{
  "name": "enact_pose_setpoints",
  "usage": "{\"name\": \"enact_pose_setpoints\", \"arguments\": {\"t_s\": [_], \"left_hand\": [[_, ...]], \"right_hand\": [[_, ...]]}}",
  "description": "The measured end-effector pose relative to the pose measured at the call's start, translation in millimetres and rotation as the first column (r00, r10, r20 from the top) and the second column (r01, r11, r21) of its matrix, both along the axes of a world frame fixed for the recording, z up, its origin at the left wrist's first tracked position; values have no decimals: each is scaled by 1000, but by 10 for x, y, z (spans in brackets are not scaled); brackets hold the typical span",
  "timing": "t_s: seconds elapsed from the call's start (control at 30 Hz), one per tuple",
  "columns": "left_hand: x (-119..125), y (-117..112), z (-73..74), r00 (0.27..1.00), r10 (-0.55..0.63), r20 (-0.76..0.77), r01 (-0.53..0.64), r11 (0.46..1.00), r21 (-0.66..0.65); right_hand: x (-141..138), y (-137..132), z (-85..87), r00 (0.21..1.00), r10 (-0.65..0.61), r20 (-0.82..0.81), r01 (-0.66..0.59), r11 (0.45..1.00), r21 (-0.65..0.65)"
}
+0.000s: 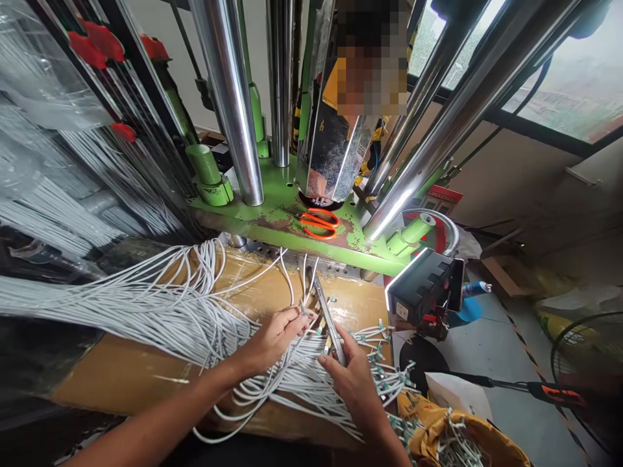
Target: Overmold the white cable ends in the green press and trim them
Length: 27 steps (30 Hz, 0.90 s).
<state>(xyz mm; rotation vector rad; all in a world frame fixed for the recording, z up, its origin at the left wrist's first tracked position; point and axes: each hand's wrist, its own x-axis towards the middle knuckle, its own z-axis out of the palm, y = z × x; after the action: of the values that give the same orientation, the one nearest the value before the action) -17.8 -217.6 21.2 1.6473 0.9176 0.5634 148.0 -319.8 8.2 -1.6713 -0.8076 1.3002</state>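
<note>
My left hand (282, 332) is closed in a pinch on the end of a white cable, where a small greenish connector (305, 311) shows at the fingertips. My right hand (354, 373) is wrapped round the lower end of a narrow metal bar (325, 310). The bar slants up and away, its far end close to the green press plate. Small brass-coloured and greenish parts sit along the bar's left side, too small to make out. Under both hands lies a thick bundle of white cables (224, 337), many of them with green-tipped ends (382, 331) at the right.
Orange-handled scissors (320, 224) lie on the green press plate (277, 211) between steel columns (233, 97). A black lamp box (421, 285) stands at the right. Below it is a yellow sack (433, 428) with cable scraps. Another person (335, 84) is behind the machine.
</note>
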Motion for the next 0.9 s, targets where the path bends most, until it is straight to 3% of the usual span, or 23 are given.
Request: {"name": "enact_pose_setpoints", "arguments": {"t_s": [0.2,0.3,0.4,0.5,0.6,0.7,0.8,0.9], "left_hand": [[15,61,-86,970,221,102,-190,948,-256],[35,126,-39,980,178,89,-147,947,-284],[30,193,11,1000,22,-9,-23,988,-150],[26,230,-17,991,-7,-133,22,994,105],[44,245,-94,989,-9,-148,57,944,325],[63,255,-166,988,-69,-139,127,876,466],[71,267,-208,986,-108,-130,163,817,553],[87,281,-210,988,-109,-114,154,818,554]], "right_hand": [[-14,-10,7,999,2,-42,-2,1000,3],[-20,-8,25,999,8,-51,-6,999,36],[-19,0,40,998,8,-70,-5,999,34],[-9,6,26,998,1,-58,0,1000,26],[6,2,-13,1000,7,-30,-6,1000,19],[13,-9,-39,1000,9,-13,-8,1000,12],[7,-11,-31,1000,13,-17,-12,1000,16],[-4,0,-5,1000,28,8,-28,999,25]]}}
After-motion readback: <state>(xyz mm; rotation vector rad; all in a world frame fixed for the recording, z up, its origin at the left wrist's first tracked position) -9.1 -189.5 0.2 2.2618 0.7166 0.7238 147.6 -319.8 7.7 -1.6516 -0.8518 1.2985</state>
